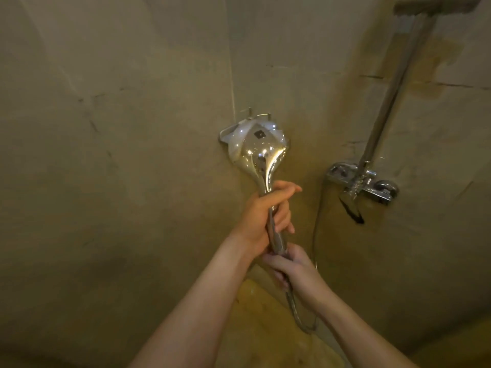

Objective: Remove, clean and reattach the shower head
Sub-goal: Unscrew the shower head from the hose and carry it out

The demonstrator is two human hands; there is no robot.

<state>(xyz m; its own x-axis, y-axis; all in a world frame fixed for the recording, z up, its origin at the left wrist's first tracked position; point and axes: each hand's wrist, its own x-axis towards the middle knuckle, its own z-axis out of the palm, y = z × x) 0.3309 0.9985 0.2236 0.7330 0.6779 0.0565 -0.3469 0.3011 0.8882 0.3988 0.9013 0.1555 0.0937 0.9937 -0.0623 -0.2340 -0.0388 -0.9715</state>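
Observation:
A chrome hand shower head (259, 152) points up and away from me, its shiny back toward the camera. My left hand (261, 216) grips its handle just below the head. My right hand (288, 266) pinches the bottom end of the handle, where the metal hose (296, 309) joins it. The hose loops down from there and then runs up along the wall toward the mixer. The spray face of the head is hidden from me.
A corner wall shelf (228, 134) holding something white sits right behind the head. The chrome mixer valve (364, 181) hangs on the right wall, with a riser pipe (390, 96) running up to an overhead fitting (435, 4). Beige tiled walls surround everything.

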